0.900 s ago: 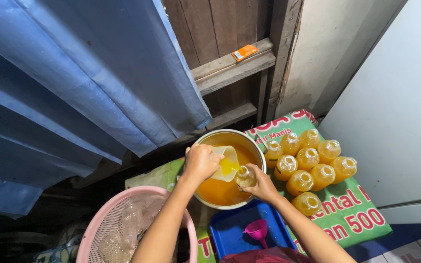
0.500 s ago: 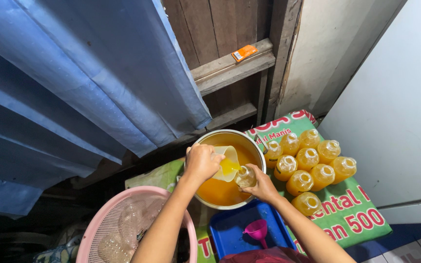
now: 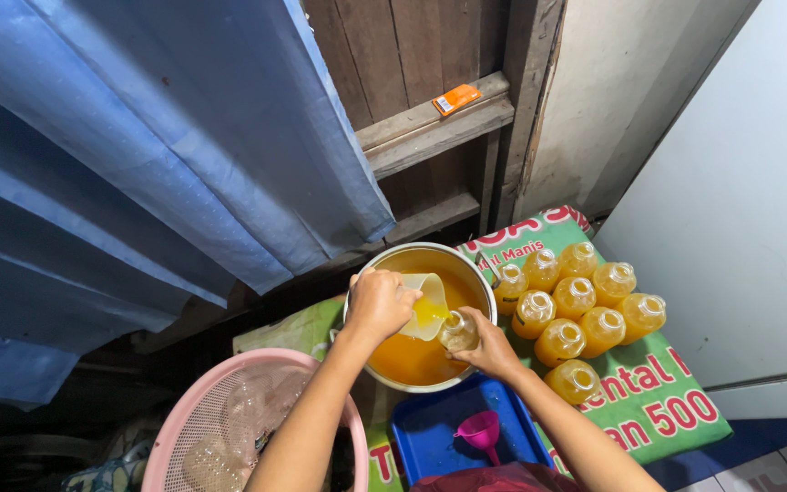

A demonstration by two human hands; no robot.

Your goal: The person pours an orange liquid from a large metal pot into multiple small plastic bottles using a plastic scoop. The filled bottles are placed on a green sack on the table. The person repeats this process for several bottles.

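Note:
My left hand (image 3: 378,305) grips a clear plastic jug (image 3: 427,308) tilted to the right, with orange liquid running from its spout. My right hand (image 3: 487,346) holds a small clear bottle (image 3: 458,332) right under the spout. Both are over a round metal pot (image 3: 481,287) that is part full of orange liquid (image 3: 404,361). To the right of the pot stand several filled, uncapped bottles (image 3: 576,314) of the same liquid, close together on a green printed mat (image 3: 662,401).
A pink plastic basket (image 3: 195,415) with empty clear bottles stands at lower left. A blue tray (image 3: 430,437) with a pink funnel (image 3: 480,431) lies in front of the pot. A blue curtain (image 3: 138,137) hangs at left, a wooden wall with an orange packet (image 3: 456,99) behind, a white panel (image 3: 740,210) right.

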